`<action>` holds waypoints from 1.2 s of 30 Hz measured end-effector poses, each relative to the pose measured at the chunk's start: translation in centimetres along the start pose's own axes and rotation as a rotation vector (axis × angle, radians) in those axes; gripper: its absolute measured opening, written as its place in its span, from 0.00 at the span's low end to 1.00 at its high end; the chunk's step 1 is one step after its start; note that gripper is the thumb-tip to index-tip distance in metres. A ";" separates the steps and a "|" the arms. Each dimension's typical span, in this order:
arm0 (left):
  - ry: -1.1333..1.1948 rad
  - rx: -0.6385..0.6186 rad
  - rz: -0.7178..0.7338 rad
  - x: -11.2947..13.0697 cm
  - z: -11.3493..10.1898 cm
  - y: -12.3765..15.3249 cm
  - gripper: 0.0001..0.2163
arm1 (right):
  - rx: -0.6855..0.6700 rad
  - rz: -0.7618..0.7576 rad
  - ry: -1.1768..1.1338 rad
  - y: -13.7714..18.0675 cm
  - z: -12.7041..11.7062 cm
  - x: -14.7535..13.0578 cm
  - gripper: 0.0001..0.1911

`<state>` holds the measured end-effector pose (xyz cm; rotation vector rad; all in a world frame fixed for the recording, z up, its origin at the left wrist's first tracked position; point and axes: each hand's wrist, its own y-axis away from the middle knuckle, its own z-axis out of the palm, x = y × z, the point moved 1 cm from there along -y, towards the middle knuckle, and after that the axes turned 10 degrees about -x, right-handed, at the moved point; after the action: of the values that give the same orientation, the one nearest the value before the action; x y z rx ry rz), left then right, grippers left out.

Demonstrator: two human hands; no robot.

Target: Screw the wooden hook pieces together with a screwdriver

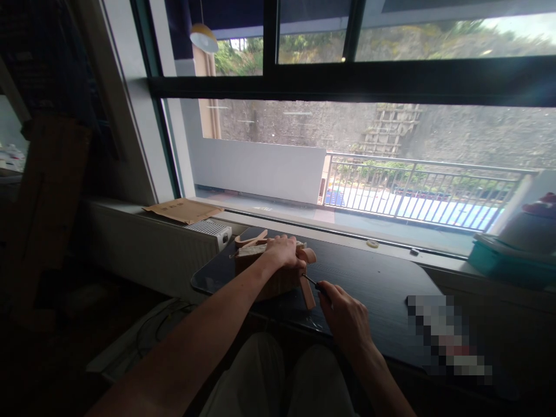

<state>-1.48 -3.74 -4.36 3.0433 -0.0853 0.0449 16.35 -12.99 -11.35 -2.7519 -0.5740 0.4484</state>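
My left hand (284, 252) rests curled on top of a tan leather piece (271, 278) that stands on the dark table (369, 278) by the window. A leather strap (308, 292) hangs down from its right side. My right hand (345, 318) is closed around a thin dark tool (313, 283), whose tip points at the strap just below my left hand. More leather scraps (252, 238) lie behind the piece.
A white box (212, 230) and a flat brown cardboard sheet (182, 209) sit on the sill to the left. A teal container (508, 260) stands at the right. A small round object (372, 243) lies on the sill. My knees are below the table edge.
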 end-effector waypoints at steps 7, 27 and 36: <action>-0.008 0.009 -0.001 0.1 -0.1 0.2 0.33 | -0.016 0.025 -0.010 -0.1 0.1 -0.1 0.14; -0.003 -0.004 -0.009 0.1 -0.2 0.3 0.33 | -0.034 0.058 -0.073 -0.2 -0.1 -0.2 0.14; 0.005 -0.019 0.001 0.1 -0.3 0.3 0.33 | -0.010 0.017 -0.017 0.3 -0.5 0.1 0.17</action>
<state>-1.43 -4.03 -4.03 3.0241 -0.0859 0.0512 16.68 -13.30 -11.00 -2.7671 -0.5589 0.4748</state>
